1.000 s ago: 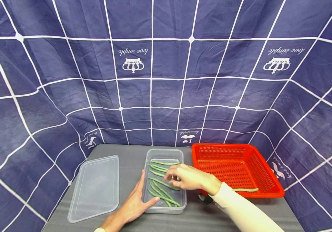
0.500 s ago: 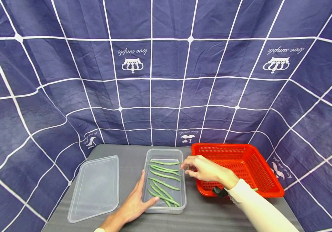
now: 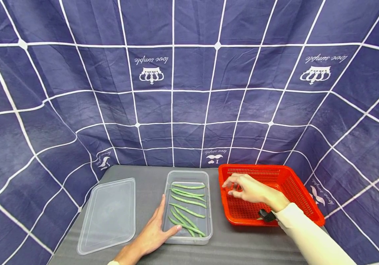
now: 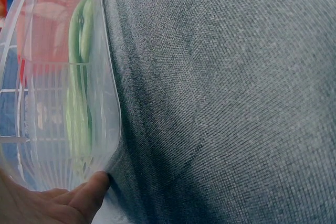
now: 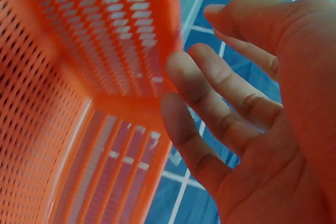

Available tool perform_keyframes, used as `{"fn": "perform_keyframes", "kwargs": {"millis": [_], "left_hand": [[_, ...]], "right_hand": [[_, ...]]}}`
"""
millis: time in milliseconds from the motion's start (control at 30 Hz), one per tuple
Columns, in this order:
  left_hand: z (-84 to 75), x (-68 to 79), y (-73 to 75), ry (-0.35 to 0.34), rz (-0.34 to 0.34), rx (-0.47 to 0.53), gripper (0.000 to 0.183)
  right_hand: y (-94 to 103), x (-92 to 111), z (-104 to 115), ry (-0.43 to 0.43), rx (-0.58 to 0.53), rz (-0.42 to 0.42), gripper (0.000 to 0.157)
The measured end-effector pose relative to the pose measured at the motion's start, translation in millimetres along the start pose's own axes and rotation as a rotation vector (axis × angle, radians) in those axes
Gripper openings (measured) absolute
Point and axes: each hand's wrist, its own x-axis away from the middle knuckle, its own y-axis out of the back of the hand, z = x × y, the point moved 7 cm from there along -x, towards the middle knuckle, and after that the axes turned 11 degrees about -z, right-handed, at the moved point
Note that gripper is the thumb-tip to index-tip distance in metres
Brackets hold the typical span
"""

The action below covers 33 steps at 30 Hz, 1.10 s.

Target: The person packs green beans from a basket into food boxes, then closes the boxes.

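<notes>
Several green beans (image 3: 188, 201) lie in a clear plastic container (image 3: 206, 240) at the middle of the table. My left hand (image 3: 154, 232) rests against the container's left side, thumb at its near rim; in the left wrist view, fingers (image 4: 93, 192) touch the container's wall. Over the left part of a red plastic basket (image 3: 229, 215) hovers my right hand (image 3: 250, 188), fingers loosely bent and holding nothing. In the right wrist view, the right hand (image 5: 252, 114) is beside the basket's wall (image 5: 152, 40). Part of a bean near the basket's front edge is mostly hidden by the right wrist.
A translucent lid (image 3: 109, 215) lies flat on the grey tabletop (image 3: 151, 180) left of the container. Blue cloth (image 3: 189, 106) with white lines hangs behind and along both sides. A black strap (image 3: 267, 215) is on the right wrist.
My right hand has moved right, from above the beans in the container to over the red basket. The left hand and the container have stayed where they were.
</notes>
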Motion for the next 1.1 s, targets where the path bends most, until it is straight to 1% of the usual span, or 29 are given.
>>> {"fn": "perform_keyframes", "kwargs": {"millis": [133, 300, 533, 700, 833, 967, 1067, 1100], "left_hand": [[-1.0, -0.2, 0.6, 0.001, 0.000, 0.001, 0.130], [-1.0, -0.8, 1.3, -0.001, -0.004, 0.003, 0.130], [0.4, 0.1, 1.0, 0.001, -0.002, -0.007, 0.131], [-0.3, 0.8, 0.9, -0.003, 0.001, -0.010, 0.131], [-1.0, 1.1, 1.0, -0.005, -0.004, -0.016, 0.131], [-0.5, 0.8, 0.3, -0.008, -0.006, -0.018, 0.131], [0.3, 0.7, 0.0, -0.008, -0.006, -0.016, 0.131], [0.3, 0.7, 0.1, -0.007, -0.007, -0.014, 0.131]], "right_hand": [[2.5, 9, -13, -0.031, 0.006, 0.046, 0.026], [1.1, 18, -30, -0.094, -0.027, 0.104, 0.027], [-6.6, 34, -50, -0.149, -0.045, 0.191, 0.034], [-11.1, 45, -61, -0.188, -0.064, 0.247, 0.039], [-14.9, 51, -65, -0.244, -0.080, 0.304, 0.043], [-21.6, 57, -70, -0.322, -0.108, 0.367, 0.046], [-26.2, 60, -76, -0.384, -0.099, 0.394, 0.045], [-27.9, 61, -78, -0.392, -0.088, 0.400, 0.045]]}}
